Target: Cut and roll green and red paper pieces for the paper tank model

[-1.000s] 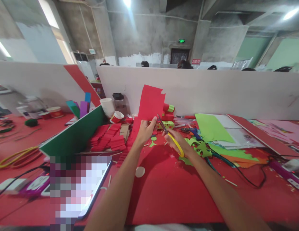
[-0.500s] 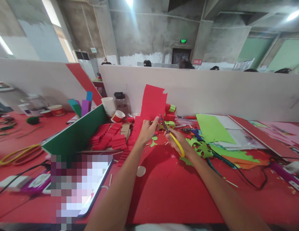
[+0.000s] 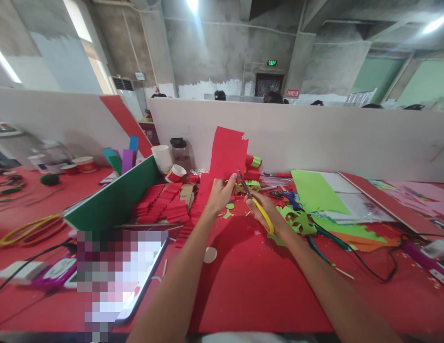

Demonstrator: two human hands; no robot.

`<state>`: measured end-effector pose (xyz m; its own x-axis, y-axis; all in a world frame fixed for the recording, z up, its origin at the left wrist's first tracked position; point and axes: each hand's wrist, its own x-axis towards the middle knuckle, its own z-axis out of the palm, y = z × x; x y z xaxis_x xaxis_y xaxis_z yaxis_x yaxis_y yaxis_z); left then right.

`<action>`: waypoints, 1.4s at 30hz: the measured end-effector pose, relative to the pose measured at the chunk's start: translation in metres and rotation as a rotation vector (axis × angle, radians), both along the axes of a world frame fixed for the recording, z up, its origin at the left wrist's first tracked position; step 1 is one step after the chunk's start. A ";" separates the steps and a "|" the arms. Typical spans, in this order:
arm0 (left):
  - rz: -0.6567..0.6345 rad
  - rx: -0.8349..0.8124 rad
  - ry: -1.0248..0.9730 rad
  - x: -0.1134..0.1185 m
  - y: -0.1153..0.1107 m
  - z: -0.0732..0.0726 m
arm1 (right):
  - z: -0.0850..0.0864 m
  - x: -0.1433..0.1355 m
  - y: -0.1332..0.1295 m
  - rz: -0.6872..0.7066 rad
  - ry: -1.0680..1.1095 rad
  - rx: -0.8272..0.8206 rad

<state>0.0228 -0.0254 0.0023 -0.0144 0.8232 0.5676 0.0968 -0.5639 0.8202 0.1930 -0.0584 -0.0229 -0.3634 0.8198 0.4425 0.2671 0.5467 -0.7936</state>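
Paper (image 3: 229, 151) in red is pinched upright over the worktop (image 3: 257, 295) by the left hand (image 3: 221, 194), its edge seemingly turned toward scissors (image 3: 259, 206) gripped by the right hand's (image 3: 265, 209) fingers; blade contact cannot be told.

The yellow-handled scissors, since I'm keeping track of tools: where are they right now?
In the head view, the scissors are in the right hand, just right of centre, blades angled up beside the red sheet in the left hand.
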 end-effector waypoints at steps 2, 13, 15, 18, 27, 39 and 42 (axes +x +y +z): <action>0.000 -0.004 -0.004 0.000 0.001 0.000 | 0.000 0.000 0.000 0.001 0.001 0.024; 0.019 0.000 0.027 0.000 0.002 -0.001 | 0.000 0.000 0.000 -0.012 -0.008 0.069; 0.020 -0.008 0.014 0.000 0.001 -0.001 | -0.001 0.000 0.001 -0.015 -0.011 0.066; 0.019 -0.017 -0.005 0.000 0.001 -0.001 | -0.002 -0.001 0.001 -0.016 -0.007 0.063; 0.013 -0.028 -0.007 0.001 0.001 0.000 | -0.002 -0.002 0.000 -0.003 0.028 0.074; 0.014 -0.003 -0.010 0.002 0.000 -0.001 | -0.001 -0.003 -0.001 0.001 0.042 0.047; 0.030 -0.013 0.024 0.003 -0.002 0.000 | -0.001 -0.003 -0.002 -0.001 0.047 0.054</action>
